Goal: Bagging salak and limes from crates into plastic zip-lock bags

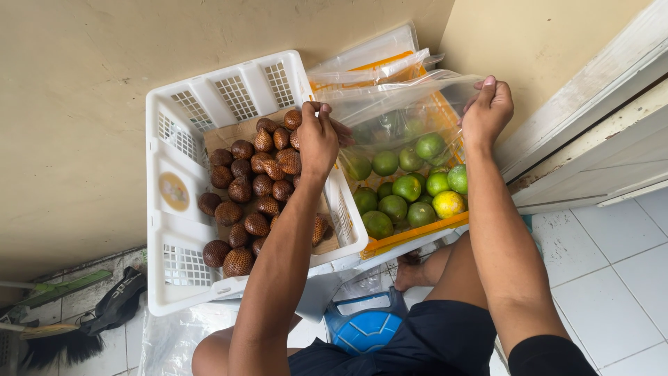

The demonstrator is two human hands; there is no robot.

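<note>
Left hand (318, 139) and right hand (487, 109) each pinch the clear plastic bag (396, 97) rim, seemingly spreading its mouth; green citrus (407, 186) at six o'clock below it.

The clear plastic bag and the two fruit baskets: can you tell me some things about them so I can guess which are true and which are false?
1. Both hands hold the clear plastic bag open. True: the left hand and right hand each grip an edge.
2. The white plastic basket holds brown scaly fruits. True.
3. The orange plastic basket is full of red apples. False: it holds round green citrus fruits, one of them yellowish.
4. The white plastic basket lies to the right of the orange one. False: it lies to the left.
5. A blue round object lies on the floor near the person's legs. True.
</note>
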